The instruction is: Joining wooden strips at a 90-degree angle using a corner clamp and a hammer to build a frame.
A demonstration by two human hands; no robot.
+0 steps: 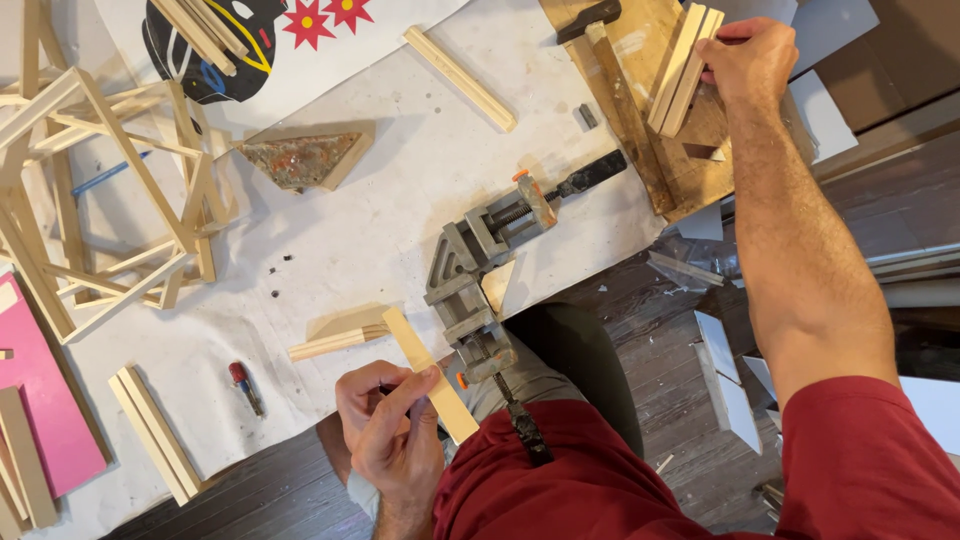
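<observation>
Corner clamp (478, 285) on table edge (380, 200); frames (100, 190) left, board (640, 110) right.

A person seen from above, wearing a dark red top with short sleeves. The right sleeve (860, 440) ends above the elbow, leaving the forearm bare. The red cloth (560, 480) over the chest lies in soft folds. Below it show grey trousers (520, 375). The left hand (392, 430) and right hand (750, 60) are bare, without gloves, rings or a watch.
</observation>
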